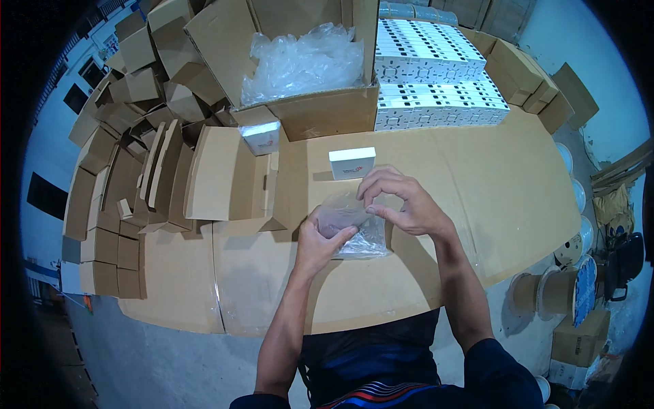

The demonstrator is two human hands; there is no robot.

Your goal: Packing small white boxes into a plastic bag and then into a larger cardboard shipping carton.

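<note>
Both hands are meeting at the centre of the frame over a small clear plastic bag, which is lying on the cardboard-covered table. The left hand is gripping the bag's left edge, thumb on top and fingers curled under it. The right hand is arching above the bag's upper right edge, its fingertips pinching the thin film — whether anything is inside the bag I cannot tell.

Just beyond the hands, towards the upper centre, a small white rectangular carton is standing alone on the table, apart from the bag. To its left, a flat brown cardboard box blank is lying partly folded, with a second small white carton resting at its top edge.

Further up, a large open brown cardboard box is holding a heap of crumpled clear plastic bags. Beside it, at the upper right, stacked rows of small white cartons are standing tightly packed in two tiers.

Along the left side of the frame, many folded brown cardboard blanks are leaning and piling against each other. At the lower right — off the table — round reels are sitting on the floor.
</note>
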